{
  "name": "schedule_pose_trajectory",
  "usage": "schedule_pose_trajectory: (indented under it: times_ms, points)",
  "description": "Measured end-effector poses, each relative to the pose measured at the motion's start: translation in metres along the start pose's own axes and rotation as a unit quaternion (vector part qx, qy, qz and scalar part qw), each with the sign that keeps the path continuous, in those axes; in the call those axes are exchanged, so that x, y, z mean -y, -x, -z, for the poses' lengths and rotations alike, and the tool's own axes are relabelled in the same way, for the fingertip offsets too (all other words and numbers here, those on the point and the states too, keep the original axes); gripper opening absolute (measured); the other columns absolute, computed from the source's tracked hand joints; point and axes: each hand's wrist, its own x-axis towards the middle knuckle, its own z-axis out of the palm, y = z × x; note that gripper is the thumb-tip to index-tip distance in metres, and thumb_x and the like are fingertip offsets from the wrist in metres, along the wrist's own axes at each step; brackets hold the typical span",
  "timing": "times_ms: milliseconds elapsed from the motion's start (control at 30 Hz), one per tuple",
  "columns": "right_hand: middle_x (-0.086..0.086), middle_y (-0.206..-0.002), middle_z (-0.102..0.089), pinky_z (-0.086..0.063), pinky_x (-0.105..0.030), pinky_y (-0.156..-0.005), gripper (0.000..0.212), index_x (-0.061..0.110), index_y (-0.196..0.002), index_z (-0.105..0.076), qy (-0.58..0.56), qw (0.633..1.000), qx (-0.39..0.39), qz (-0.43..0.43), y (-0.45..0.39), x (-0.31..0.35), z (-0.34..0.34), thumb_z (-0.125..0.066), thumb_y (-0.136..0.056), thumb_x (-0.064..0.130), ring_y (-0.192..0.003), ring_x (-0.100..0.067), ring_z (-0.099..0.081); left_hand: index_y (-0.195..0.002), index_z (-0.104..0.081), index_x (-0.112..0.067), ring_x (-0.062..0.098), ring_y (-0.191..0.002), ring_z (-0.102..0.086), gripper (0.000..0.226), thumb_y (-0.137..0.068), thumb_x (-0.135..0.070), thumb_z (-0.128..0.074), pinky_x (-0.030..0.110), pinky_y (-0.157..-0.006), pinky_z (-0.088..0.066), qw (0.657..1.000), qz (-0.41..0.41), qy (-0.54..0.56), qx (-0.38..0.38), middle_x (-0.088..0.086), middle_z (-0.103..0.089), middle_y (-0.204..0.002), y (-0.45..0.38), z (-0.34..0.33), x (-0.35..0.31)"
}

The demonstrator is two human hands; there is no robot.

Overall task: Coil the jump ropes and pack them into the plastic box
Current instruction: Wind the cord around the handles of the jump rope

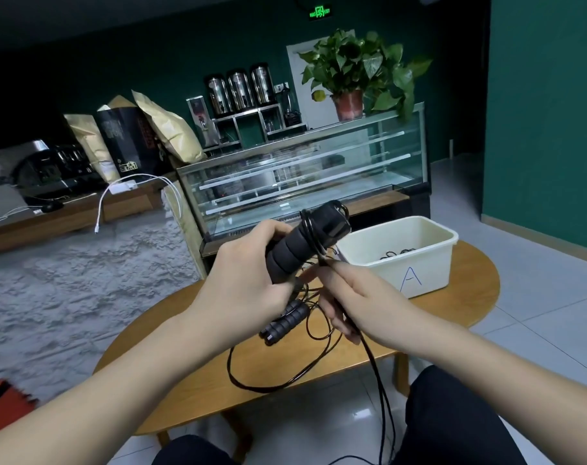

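gripping paired foam handles (pixel 295 245) in left hand (pixel 252 280), above the wooden table (pixel 191 370). pinching black cord (pixel 374 367) with right hand (pixel 356 297), winding it round them. keeping turns tight, heading for white plastic box (pixel 399 260).

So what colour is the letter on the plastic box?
Blue letter A on the white plastic box, head view.

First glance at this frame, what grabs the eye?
Dead centre, the left hand grips a pair of black foam handles with cord wound round them, while the right hand pinches the black cord that trails down off the table edge. Behind the hands on the round wooden table sits a white plastic box marked "A". A second rope lies loose below the hands.
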Motion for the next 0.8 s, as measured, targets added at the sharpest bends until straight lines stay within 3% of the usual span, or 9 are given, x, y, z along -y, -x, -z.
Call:
schedule_pose_trajectory:
  times_ms: [67, 167, 233, 300, 367, 467, 600, 700, 800]
  points:
    - [0.004, -0.061, -0.051, -0.035, -0.020, -0.040, 0.031, 0.013, -0.086, -0.049, 0.073, 0.997, 0.002, -0.005, 0.004, 0.002, -0.003, -0.034, -0.108, 0.028, -0.044, -0.010, -0.043, -0.113, -0.064, -0.026, 0.006, -0.081, -0.061, 0.041, -0.076, -0.008, -0.074, 0.010, -0.066, -0.042, 0.999, 0.002, -0.032, -0.022, -0.016, -0.065, -0.088, -0.006, -0.001, 0.003]
    - [0.008, -0.068, -0.054, -0.036, -0.015, -0.049, 0.018, 0.023, -0.103, -0.054, 0.164, 0.986, 0.016, -0.002, 0.013, 0.005, -0.009, -0.039, -0.106, 0.031, -0.049, 0.000, -0.047, -0.119, -0.065, -0.032, 0.020, -0.088, -0.065, 0.048, -0.074, -0.016, -0.063, 0.036, -0.077, -0.055, 0.995, -0.013, -0.094, -0.042, -0.008, -0.070, -0.095, -0.014, -0.001, 0.011]
    - [0.009, -0.072, -0.058, -0.041, -0.022, -0.058, 0.020, 0.029, -0.119, -0.053, 0.213, 0.977, 0.025, 0.004, 0.019, 0.010, -0.012, -0.044, -0.103, 0.039, -0.058, 0.001, -0.052, -0.126, -0.061, -0.038, 0.025, -0.097, -0.067, 0.057, -0.071, -0.021, -0.056, 0.042, -0.081, -0.057, 0.991, -0.024, -0.126, -0.046, -0.006, -0.073, -0.103, -0.016, -0.002, 0.016]
    - [0.004, -0.078, -0.062, -0.049, -0.031, -0.068, 0.024, 0.033, -0.122, -0.052, 0.235, 0.972, 0.015, 0.021, 0.027, 0.019, -0.012, -0.046, -0.101, 0.043, -0.067, -0.004, -0.055, -0.130, -0.058, -0.038, 0.029, -0.099, -0.068, 0.061, -0.070, -0.022, -0.056, 0.045, -0.080, -0.058, 0.985, -0.033, -0.165, -0.043, -0.006, -0.073, -0.106, -0.016, -0.003, 0.020]
    - [0.004, -0.079, -0.062, -0.047, -0.031, -0.071, 0.022, 0.033, -0.118, -0.055, 0.244, 0.969, 0.001, 0.037, 0.034, 0.031, -0.010, -0.046, -0.101, 0.043, -0.070, -0.006, -0.054, -0.132, -0.057, -0.036, 0.032, -0.095, -0.067, 0.064, -0.070, -0.019, -0.065, 0.045, -0.074, -0.058, 0.977, -0.042, -0.205, -0.037, -0.004, -0.072, -0.102, -0.012, -0.005, 0.022]
    - [0.009, -0.068, -0.054, -0.038, -0.021, -0.060, 0.016, 0.030, -0.100, -0.058, 0.284, 0.957, -0.007, 0.050, 0.043, 0.047, -0.002, -0.046, -0.102, 0.041, -0.066, -0.002, -0.050, -0.132, -0.062, -0.025, 0.034, -0.083, -0.067, 0.072, -0.063, -0.012, -0.079, 0.040, -0.062, -0.054, 0.964, -0.057, -0.258, -0.007, 0.002, -0.071, -0.095, -0.004, -0.007, 0.022]
    - [0.009, -0.057, -0.046, -0.036, -0.016, -0.060, 0.026, 0.024, -0.084, -0.060, 0.362, 0.929, -0.022, 0.079, 0.045, 0.061, 0.010, -0.047, -0.101, 0.039, -0.063, -0.002, -0.049, -0.129, -0.064, -0.017, 0.031, -0.078, -0.064, 0.070, -0.064, -0.023, -0.088, 0.038, -0.059, -0.050, 0.937, -0.105, -0.330, 0.042, 0.006, -0.068, -0.093, 0.001, -0.014, 0.026]
    - [0.009, -0.059, -0.054, -0.039, -0.021, -0.056, 0.029, 0.026, -0.087, -0.067, 0.410, 0.906, -0.022, 0.108, 0.039, 0.068, 0.023, -0.051, -0.095, 0.048, -0.060, -0.003, -0.051, -0.129, -0.063, -0.013, 0.032, -0.079, -0.062, 0.048, -0.084, -0.028, -0.062, 0.041, -0.062, -0.051, 0.929, -0.163, -0.328, 0.053, 0.009, -0.067, -0.094, 0.004, -0.015, 0.025]
    - [0.007, -0.063, -0.063, -0.040, -0.020, -0.052, 0.027, 0.032, -0.082, -0.072, 0.396, 0.908, -0.027, 0.135, 0.027, 0.073, 0.042, -0.064, -0.083, 0.057, -0.063, -0.008, -0.056, -0.131, -0.062, -0.013, 0.031, -0.081, -0.061, 0.048, -0.091, -0.027, -0.039, 0.039, -0.063, -0.046, 0.923, -0.223, -0.306, 0.061, 0.009, -0.067, -0.098, 0.008, -0.014, 0.024]
